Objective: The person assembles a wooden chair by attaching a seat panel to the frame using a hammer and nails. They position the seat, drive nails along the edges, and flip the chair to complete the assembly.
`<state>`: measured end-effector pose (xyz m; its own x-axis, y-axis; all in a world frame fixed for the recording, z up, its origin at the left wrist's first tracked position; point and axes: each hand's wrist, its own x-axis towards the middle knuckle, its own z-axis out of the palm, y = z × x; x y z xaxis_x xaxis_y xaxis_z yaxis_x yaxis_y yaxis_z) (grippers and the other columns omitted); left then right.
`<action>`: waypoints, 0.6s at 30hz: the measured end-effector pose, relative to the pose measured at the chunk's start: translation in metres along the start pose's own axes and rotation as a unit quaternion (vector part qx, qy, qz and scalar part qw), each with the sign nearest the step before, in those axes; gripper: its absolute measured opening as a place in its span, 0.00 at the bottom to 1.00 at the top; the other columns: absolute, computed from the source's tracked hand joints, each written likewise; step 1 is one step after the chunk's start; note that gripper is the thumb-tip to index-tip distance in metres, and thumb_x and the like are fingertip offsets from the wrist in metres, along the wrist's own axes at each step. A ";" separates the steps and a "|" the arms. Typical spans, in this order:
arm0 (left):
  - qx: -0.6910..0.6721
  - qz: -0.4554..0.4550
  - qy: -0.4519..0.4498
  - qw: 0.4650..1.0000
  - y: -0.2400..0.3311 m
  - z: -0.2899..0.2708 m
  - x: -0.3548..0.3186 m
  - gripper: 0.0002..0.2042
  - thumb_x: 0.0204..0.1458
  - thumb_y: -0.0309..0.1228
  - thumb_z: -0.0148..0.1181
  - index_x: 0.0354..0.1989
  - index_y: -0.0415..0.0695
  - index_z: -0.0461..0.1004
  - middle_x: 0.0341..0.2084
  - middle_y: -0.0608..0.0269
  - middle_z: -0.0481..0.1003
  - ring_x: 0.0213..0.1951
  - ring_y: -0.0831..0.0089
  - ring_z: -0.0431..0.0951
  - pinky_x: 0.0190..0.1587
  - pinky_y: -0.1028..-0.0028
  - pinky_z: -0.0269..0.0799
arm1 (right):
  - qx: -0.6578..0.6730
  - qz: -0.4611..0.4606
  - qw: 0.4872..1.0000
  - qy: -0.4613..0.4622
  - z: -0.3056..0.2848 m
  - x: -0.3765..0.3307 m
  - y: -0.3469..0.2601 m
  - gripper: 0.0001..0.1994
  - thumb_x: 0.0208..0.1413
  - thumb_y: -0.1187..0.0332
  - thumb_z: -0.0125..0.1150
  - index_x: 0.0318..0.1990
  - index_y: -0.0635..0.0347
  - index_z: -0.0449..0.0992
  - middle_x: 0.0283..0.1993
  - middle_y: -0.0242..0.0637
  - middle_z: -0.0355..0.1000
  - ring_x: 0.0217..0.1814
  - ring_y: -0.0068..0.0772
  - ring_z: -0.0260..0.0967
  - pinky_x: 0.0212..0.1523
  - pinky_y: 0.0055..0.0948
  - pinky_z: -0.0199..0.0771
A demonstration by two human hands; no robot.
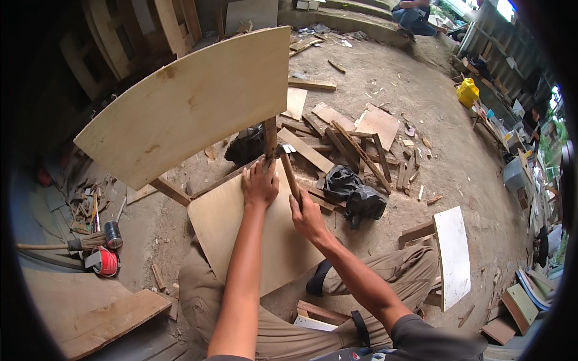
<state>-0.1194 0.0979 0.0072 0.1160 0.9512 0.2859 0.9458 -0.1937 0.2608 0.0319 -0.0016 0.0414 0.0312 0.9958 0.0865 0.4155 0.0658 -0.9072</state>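
Observation:
In front of me stands a wooden chair frame with a wide, curved plywood backrest (pixel 192 102) and a plywood seat panel (pixel 235 234). A dark wooden post (pixel 270 135) rises at the right rear of the seat. My left hand (pixel 261 185) is at the foot of that post, fingertips drawn together against it; whatever they pinch is too small to make out. My right hand (pixel 307 213) is wrapped around the wooden handle of a hammer (pixel 290 171). The hammer's metal head is close beside the post, just right of my left fingertips.
Scrap wood (pixel 343 144) and black plastic bags (pixel 355 192) lie beyond the seat. A small white-topped stool (pixel 453 259) is at my right. On the left are a broom (pixel 90 242), a can (pixel 112 234) and a red reel (pixel 106 262). A person (pixel 412 18) crouches far off.

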 end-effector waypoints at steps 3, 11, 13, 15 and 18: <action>-0.005 -0.004 -0.009 1.000 0.004 -0.001 -0.002 0.28 0.57 0.42 0.49 0.69 0.58 0.62 0.65 0.58 0.62 0.67 0.60 0.58 0.70 0.46 0.42 | 0.020 -0.030 0.999 0.015 -0.003 0.000 -0.012 0.14 0.65 0.65 0.52 0.50 0.66 0.65 0.27 0.61 0.72 0.33 0.67 0.73 0.32 0.54 0.68; -0.023 0.005 0.011 1.000 0.007 -0.002 -0.001 0.27 0.58 0.42 0.50 0.69 0.58 0.62 0.66 0.57 0.61 0.68 0.61 0.58 0.71 0.44 0.39 | 0.004 -0.036 0.999 0.025 -0.011 -0.003 -0.004 0.13 0.65 0.63 0.53 0.45 0.67 0.70 0.28 0.60 0.72 0.33 0.63 0.74 0.33 0.47 0.70; -0.044 0.004 0.004 0.999 0.004 -0.001 -0.002 0.26 0.58 0.43 0.49 0.68 0.58 0.64 0.66 0.56 0.60 0.68 0.61 0.57 0.71 0.44 0.38 | 0.041 -0.028 0.999 0.010 -0.014 -0.009 0.003 0.15 0.67 0.61 0.51 0.52 0.65 0.69 0.28 0.59 0.71 0.32 0.62 0.73 0.33 0.46 0.70; -0.018 -0.019 -0.031 0.999 0.001 -0.005 -0.003 0.26 0.59 0.43 0.49 0.68 0.60 0.63 0.68 0.58 0.57 0.70 0.61 0.53 0.71 0.44 0.38 | 0.047 0.033 0.998 -0.014 -0.019 -0.012 -0.010 0.16 0.68 0.60 0.49 0.53 0.65 0.68 0.28 0.59 0.72 0.31 0.62 0.74 0.33 0.46 0.69; -0.030 -0.015 -0.018 0.999 0.004 -0.003 -0.005 0.24 0.59 0.43 0.48 0.66 0.61 0.66 0.68 0.58 0.56 0.71 0.62 0.51 0.71 0.42 0.37 | -0.024 0.007 1.000 0.013 -0.016 -0.006 -0.003 0.17 0.69 0.58 0.48 0.51 0.64 0.71 0.22 0.41 0.68 0.22 0.33 0.68 0.26 0.34 0.66</action>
<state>-0.1175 0.0921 0.0095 0.0991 0.9648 0.2438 0.9296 -0.1772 0.3233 0.0444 -0.0090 0.0505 0.0598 0.9945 0.0856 0.4572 0.0490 -0.8880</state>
